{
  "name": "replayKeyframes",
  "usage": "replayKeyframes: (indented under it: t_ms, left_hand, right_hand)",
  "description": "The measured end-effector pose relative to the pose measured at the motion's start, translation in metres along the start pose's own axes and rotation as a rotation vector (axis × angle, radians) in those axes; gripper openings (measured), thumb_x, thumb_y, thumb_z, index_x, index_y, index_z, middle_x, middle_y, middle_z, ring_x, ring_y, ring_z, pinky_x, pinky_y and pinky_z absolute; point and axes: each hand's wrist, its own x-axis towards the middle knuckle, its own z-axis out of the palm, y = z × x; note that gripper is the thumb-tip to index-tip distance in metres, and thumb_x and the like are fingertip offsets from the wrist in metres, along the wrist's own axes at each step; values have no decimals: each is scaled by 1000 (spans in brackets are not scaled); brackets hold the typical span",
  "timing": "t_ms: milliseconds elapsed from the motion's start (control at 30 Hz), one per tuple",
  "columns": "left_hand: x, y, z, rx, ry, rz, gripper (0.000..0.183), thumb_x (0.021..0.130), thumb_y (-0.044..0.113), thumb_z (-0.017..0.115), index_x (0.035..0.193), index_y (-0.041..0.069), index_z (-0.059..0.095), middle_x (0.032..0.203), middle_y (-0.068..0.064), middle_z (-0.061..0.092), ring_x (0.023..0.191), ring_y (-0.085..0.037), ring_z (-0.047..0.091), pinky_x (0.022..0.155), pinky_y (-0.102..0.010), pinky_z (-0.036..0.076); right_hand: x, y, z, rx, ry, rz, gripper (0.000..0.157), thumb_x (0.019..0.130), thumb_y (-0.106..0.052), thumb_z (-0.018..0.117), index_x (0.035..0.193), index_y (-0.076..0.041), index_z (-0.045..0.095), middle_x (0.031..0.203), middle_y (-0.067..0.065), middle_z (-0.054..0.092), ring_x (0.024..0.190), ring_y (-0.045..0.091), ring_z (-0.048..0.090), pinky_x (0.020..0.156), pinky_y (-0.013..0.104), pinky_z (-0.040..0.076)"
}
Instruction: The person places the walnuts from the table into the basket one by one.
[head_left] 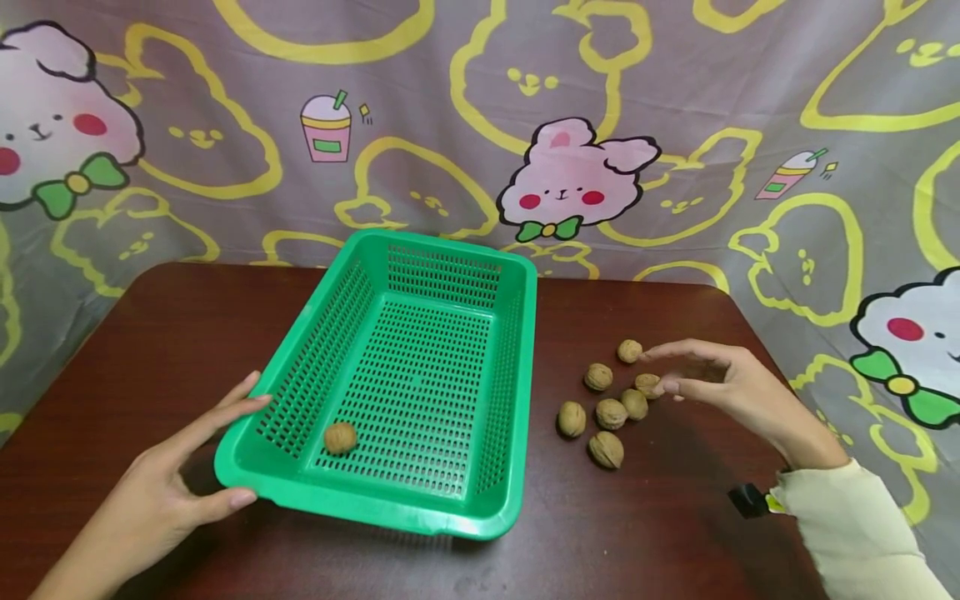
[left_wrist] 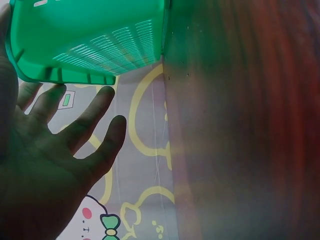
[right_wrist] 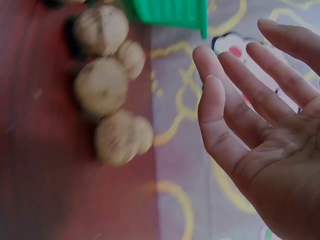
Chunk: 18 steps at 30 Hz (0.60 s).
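A green plastic basket [head_left: 416, 379] with slotted walls stands on the table, one walnut [head_left: 341, 438] lying inside at its near left. At the basket's near left corner, my left hand [head_left: 168, 475] spreads its thumb and fingers along the rim. The left wrist view shows those fingers fairly straight beside the basket wall [left_wrist: 100, 45]. Right of the basket lie several loose walnuts [head_left: 611, 414]. My right hand [head_left: 716, 383] hovers at the right side of this group, thumb and fingers apart with nothing held. Blurred walnuts [right_wrist: 101, 86] appear beyond its fingertips in the right wrist view.
The dark reddish-brown table [head_left: 652, 533] carries the basket and walnuts. A patterned cloth [head_left: 420, 108] with cartoon rabbits hangs behind the table and along its sides. A small black object [head_left: 747, 501] is at the right sleeve's cuff.
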Motion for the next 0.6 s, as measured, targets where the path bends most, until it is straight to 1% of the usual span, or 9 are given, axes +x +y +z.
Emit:
replayKeyframes:
  t_ms: [67, 133, 233, 333, 400, 467, 600]
  left_hand:
    - [0, 0, 0, -1, -2, -1, 99, 68, -4, 92, 156, 12, 49, 173, -1, 31, 147, 14, 34, 101, -2, 30]
    - [0, 1, 0, -4, -3, 3, 99, 68, -5, 92, 156, 11, 49, 173, -2, 31, 147, 13, 34, 102, -2, 31]
    - [0, 1, 0, -6, -3, 7, 98, 68, -5, 92, 156, 11, 49, 173, -2, 31, 148, 12, 33, 102, -2, 31]
    - [0, 1, 0, -9, -4, 11, 98, 68, -6, 92, 155, 11, 49, 173, -3, 31, 149, 12, 32, 103, -2, 31]
    - [0, 1, 0, -13, -5, 12, 99, 68, -6, 91, 155, 10, 49, 173, -4, 31, 150, 12, 31, 103, -2, 30]
    - [0, 0, 0, -14, -6, 11, 99, 68, -6, 91, 156, 10, 49, 173, -2, 31, 149, 12, 31, 103, -2, 30]
    - [0, 0, 0, -17, -6, 11, 99, 68, -6, 91, 156, 10, 49, 174, -2, 31, 149, 12, 31, 103, -3, 30]
  right_hand:
    - [-2, 13, 0, 8, 25, 4, 39, 103, -24, 68, 141, -18, 65, 125, 6, 75, 100, 21, 75, 81, 32, 60]
    - [-3, 25, 0, 23, 48, 6, 40, 103, -21, 68, 142, -13, 64, 126, 5, 74, 100, 20, 76, 80, 34, 61]
    - [-2, 42, 2, 53, 70, 26, 39, 103, -19, 69, 141, -10, 64, 123, 3, 76, 97, 19, 76, 77, 34, 60]
    - [1, 57, 3, 99, 61, 70, 42, 102, -19, 70, 142, -9, 63, 123, -3, 76, 96, 16, 77, 75, 35, 60]
    - [4, 65, 4, 138, 47, 98, 43, 101, -19, 71, 142, -8, 62, 123, -4, 75, 96, 15, 77, 74, 35, 60]
    - [7, 71, 5, 155, 31, 114, 45, 101, -19, 71, 143, -7, 61, 120, -2, 76, 95, 15, 77, 74, 35, 60]
    - [11, 78, 7, 174, 22, 128, 47, 99, -18, 73, 143, -6, 61, 110, 7, 79, 94, 16, 77, 72, 34, 60]
